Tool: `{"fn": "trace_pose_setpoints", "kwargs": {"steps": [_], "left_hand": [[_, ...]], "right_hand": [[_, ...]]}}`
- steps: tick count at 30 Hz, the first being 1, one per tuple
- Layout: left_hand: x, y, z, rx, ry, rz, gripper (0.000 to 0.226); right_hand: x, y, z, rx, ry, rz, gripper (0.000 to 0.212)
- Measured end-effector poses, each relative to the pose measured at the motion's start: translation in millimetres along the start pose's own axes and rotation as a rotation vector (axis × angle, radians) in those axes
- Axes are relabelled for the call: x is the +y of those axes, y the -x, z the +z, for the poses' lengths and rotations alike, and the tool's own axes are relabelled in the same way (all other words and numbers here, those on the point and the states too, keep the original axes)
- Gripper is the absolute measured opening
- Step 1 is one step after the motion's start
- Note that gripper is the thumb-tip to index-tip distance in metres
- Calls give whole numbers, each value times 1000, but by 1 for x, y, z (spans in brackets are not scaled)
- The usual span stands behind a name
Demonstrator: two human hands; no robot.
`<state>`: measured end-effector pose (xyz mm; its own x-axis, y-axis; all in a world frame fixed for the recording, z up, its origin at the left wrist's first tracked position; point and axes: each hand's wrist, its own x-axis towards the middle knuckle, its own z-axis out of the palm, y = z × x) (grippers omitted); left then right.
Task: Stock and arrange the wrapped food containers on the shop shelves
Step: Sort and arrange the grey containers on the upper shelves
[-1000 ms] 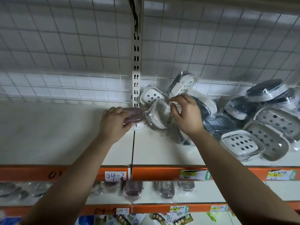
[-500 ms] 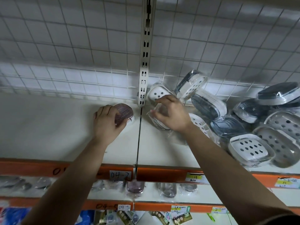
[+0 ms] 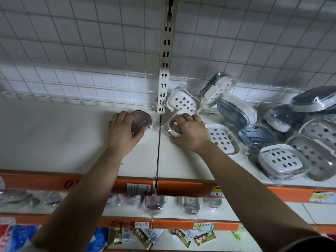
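White shelf board (image 3: pixel 54 139) spans the view, backed by a wire grid panel (image 3: pixel 91 42) and divided at mid-frame by a slotted metal upright (image 3: pixel 164 70). Its orange front strip (image 3: pixel 181 188) carries a handwritten white label (image 3: pixel 139 189) reading 04-2.

Containers: a heap of plastic-wrapped oval containers (image 3: pixel 320 131) occupies the board at 3 o'clock of the frame, lying at mixed angles, touching and overlapping. Several hold a white insert pierced with round holes, among them a white perforated container (image 3: pixel 282 160) at the front of the heap and a white perforated tray (image 3: pixel 183 103) tilted against the grid at 3 o'clock of the upright's foot. Others show a ribbed face, such as a dark grey ribbed container (image 3: pixel 256 135). Anything beneath the inserts cannot be made out through the wrap.

Grip: the left hand (image 3: pixel 123 131) has its fingers curled over a mauve ribbed oval container in clear wrap (image 3: pixel 142 119). This item protrudes from the hand toward 1 o'clock and rests on the board just at 9 o'clock of the centre seam. The right hand (image 3: pixel 190 131) is curled round a pale clear-wrapped container (image 3: pixel 172 128), which shows at 9 o'clock of the hand, just across the seam. The two held items lie near each other, not touching.

At 6 o'clock, a lower shelf (image 3: pixel 236 215) carries further wrapped containers, blurred.
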<state>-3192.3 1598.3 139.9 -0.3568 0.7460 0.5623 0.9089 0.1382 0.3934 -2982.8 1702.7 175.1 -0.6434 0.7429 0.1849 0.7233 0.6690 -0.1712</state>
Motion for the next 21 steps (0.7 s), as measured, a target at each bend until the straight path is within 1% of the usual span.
{"fn": "trace_pose_setpoints", "kwargs": {"steps": [2, 3, 6, 8, 12, 14, 17, 21], "left_hand": [[-1, 1, -1, -3, -7, -4, 47], [-1, 2, -1, -4, -11, -9, 44], [-1, 4, -1, 9, -10, -19, 34], [-1, 6, -2, 5, -14, -28, 31], [0, 7, -5, -6, -21, -44, 32], [1, 8, -7, -17, -24, -48, 32], [2, 9, -9, -28, -23, -51, 32], [6, 10, -13, -31, -4, -50, 36]], "right_hand": [[-4, 2, -2, 33, 4, -26, 51], [-6, 4, -3, 60, -30, -39, 51], [-9, 10, -10, 191, -219, -68, 60], [-12, 12, -15, 287, -317, -85, 62], [-16, 14, -22, 337, -404, -143, 63], [-14, 16, -22, 345, -422, -116, 56], [-10, 20, -22, 350, -416, -11, 37], [-6, 28, -23, 371, -402, 28, 32]]}}
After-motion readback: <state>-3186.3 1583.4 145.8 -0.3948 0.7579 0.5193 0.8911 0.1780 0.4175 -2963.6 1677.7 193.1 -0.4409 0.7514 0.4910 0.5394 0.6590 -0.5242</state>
